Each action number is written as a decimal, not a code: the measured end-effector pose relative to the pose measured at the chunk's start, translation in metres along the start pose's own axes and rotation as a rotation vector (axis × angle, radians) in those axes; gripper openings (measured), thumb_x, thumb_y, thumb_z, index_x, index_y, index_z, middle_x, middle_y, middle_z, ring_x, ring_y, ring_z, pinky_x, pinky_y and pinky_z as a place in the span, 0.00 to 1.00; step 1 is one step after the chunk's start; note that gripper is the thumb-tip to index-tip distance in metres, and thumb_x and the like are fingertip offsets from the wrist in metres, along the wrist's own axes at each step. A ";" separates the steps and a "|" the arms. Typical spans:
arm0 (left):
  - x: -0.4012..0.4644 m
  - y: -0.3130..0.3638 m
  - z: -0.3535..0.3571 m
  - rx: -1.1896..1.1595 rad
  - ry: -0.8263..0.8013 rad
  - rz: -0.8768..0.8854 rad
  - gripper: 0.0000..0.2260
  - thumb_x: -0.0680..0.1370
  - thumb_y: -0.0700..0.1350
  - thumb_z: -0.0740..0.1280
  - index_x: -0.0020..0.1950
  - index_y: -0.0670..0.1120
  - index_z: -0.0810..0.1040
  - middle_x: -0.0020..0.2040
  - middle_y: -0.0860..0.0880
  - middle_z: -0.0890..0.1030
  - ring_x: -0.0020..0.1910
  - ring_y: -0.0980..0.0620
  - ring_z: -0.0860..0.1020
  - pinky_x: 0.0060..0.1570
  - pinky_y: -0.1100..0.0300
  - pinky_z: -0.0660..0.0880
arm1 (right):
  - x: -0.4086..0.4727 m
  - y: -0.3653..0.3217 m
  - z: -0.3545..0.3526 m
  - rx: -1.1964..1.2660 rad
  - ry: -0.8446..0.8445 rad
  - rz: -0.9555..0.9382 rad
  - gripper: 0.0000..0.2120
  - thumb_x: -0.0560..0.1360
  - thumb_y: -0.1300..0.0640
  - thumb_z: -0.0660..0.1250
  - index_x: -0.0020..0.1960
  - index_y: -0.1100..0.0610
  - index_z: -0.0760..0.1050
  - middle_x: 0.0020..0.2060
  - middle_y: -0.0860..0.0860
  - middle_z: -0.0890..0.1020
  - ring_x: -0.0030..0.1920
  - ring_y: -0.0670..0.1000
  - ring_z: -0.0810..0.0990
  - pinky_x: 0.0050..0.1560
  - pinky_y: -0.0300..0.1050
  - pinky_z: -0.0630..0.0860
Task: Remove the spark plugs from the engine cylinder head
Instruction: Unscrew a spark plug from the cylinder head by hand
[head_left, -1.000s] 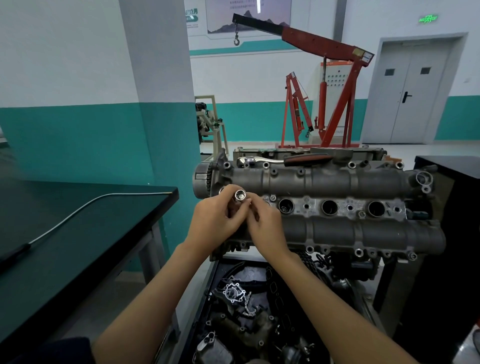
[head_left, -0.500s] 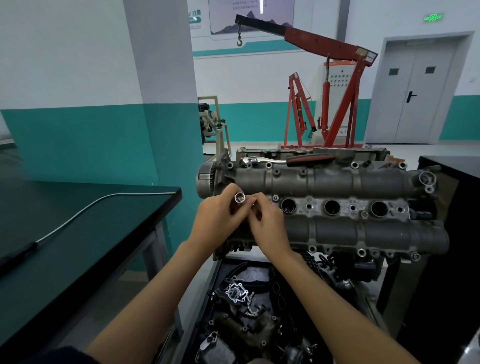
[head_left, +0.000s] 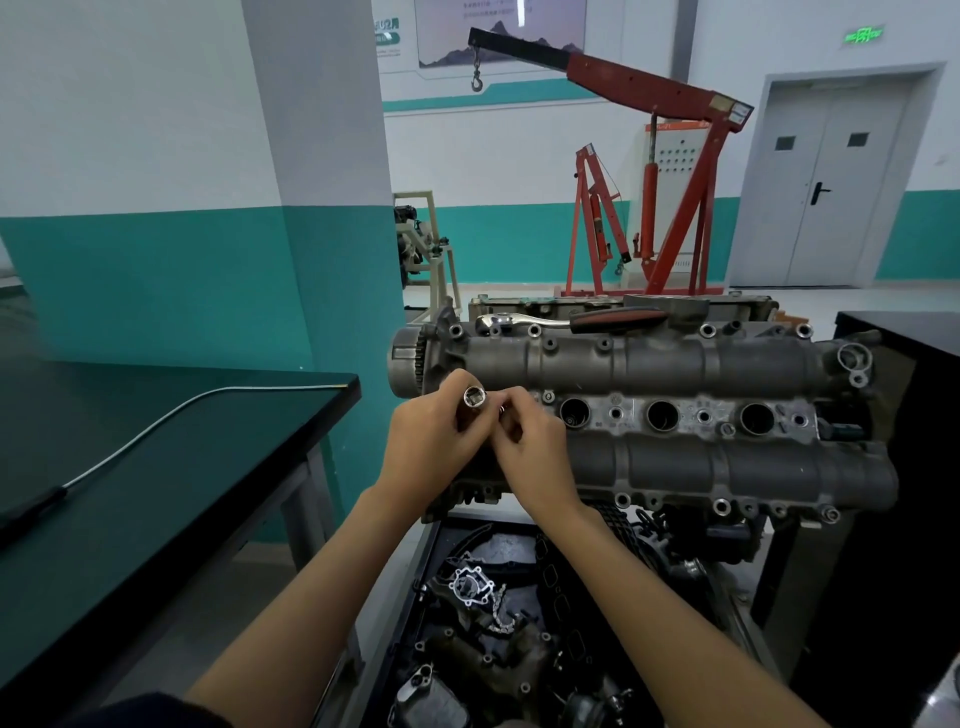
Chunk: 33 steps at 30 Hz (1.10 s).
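The grey cylinder head (head_left: 675, 364) lies lengthwise on a stand before me, with three open spark plug wells (head_left: 663, 415) showing along its middle. My left hand (head_left: 431, 441) grips a silver spark plug socket (head_left: 474, 399) upright over the head's left end, its square drive hole facing up. My right hand (head_left: 530, 447) pinches at the socket's right side; what is between those fingers is mostly hidden. The leftmost well is covered by both hands. A ratchet wrench (head_left: 566, 319) with a red and black handle rests on the head's far edge.
A dark green workbench (head_left: 156, 467) with a thin grey cable (head_left: 156, 426) stands to my left. A tray of loose engine parts (head_left: 493, 623) sits below the head. A black cabinet (head_left: 909, 415) is on the right. A red engine hoist (head_left: 649, 182) stands behind.
Both hands stay together on the socket at the head's left end; the fingers shift only slightly. The view has drifted a little.
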<state>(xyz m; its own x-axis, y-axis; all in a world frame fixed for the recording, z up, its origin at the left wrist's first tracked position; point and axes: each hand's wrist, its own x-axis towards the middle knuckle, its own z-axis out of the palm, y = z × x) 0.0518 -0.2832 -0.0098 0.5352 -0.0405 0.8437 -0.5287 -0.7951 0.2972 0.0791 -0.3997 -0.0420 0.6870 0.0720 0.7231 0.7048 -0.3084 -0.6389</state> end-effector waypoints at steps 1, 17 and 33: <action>0.000 0.000 -0.001 0.001 -0.001 0.001 0.09 0.74 0.46 0.71 0.40 0.43 0.74 0.23 0.59 0.64 0.21 0.60 0.64 0.25 0.66 0.60 | 0.000 0.000 0.001 0.002 0.003 0.011 0.01 0.75 0.59 0.64 0.46 0.54 0.74 0.29 0.51 0.74 0.32 0.45 0.70 0.32 0.37 0.66; 0.001 -0.004 -0.006 0.023 -0.083 0.089 0.13 0.76 0.50 0.64 0.46 0.39 0.77 0.28 0.47 0.78 0.25 0.48 0.76 0.25 0.53 0.73 | 0.000 -0.001 0.000 -0.002 0.005 -0.010 0.04 0.77 0.60 0.63 0.44 0.55 0.69 0.26 0.44 0.68 0.28 0.43 0.68 0.30 0.38 0.64; 0.003 -0.002 -0.003 0.036 -0.063 0.059 0.13 0.76 0.48 0.68 0.40 0.46 0.65 0.27 0.46 0.75 0.25 0.46 0.74 0.25 0.56 0.67 | 0.002 0.001 -0.002 -0.070 -0.045 -0.054 0.05 0.77 0.62 0.61 0.49 0.56 0.74 0.27 0.43 0.73 0.29 0.42 0.72 0.30 0.31 0.63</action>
<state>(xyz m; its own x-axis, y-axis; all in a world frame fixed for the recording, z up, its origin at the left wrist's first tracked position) 0.0526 -0.2800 -0.0065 0.5444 -0.1249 0.8295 -0.5374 -0.8112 0.2305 0.0808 -0.4019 -0.0406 0.6570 0.1327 0.7422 0.7278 -0.3684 -0.5784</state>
